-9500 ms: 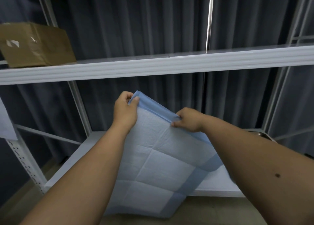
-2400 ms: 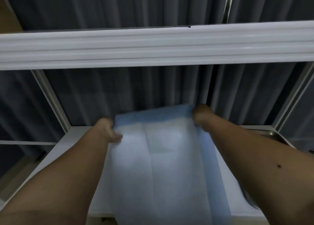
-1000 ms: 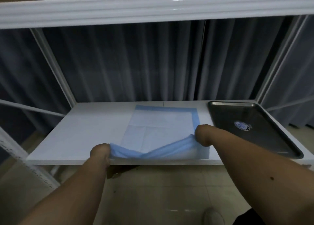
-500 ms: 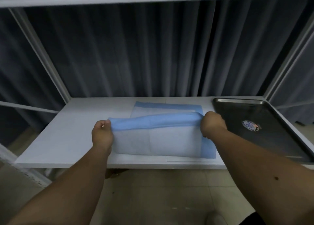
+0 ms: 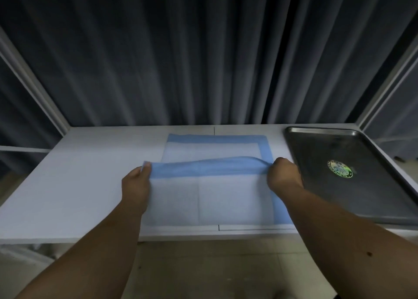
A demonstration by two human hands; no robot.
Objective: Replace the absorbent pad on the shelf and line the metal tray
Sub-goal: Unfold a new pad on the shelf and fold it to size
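A blue-bordered white absorbent pad [image 5: 210,199] lies on the white shelf [image 5: 79,176], its near half folded back over the far half. My left hand [image 5: 135,183] pinches the left corner of the folded blue edge. My right hand [image 5: 282,174] grips the right corner of the same edge. Both hands hold that edge a little above the pad, over its middle. The dark metal tray [image 5: 371,203] with a round sticker sits on the shelf to the right, bare inside, just beyond my right hand.
A dark pleated curtain [image 5: 203,61] hangs behind the shelf. White uprights [image 5: 34,84] frame the shelf at left and right. Beige floor [image 5: 203,271] shows below the shelf's front edge. The left part of the shelf holds nothing.
Half a second ago both hands held the pad's edge nearer the front; they have carried it farther back over the pad. The view has dropped closer to the shelf.
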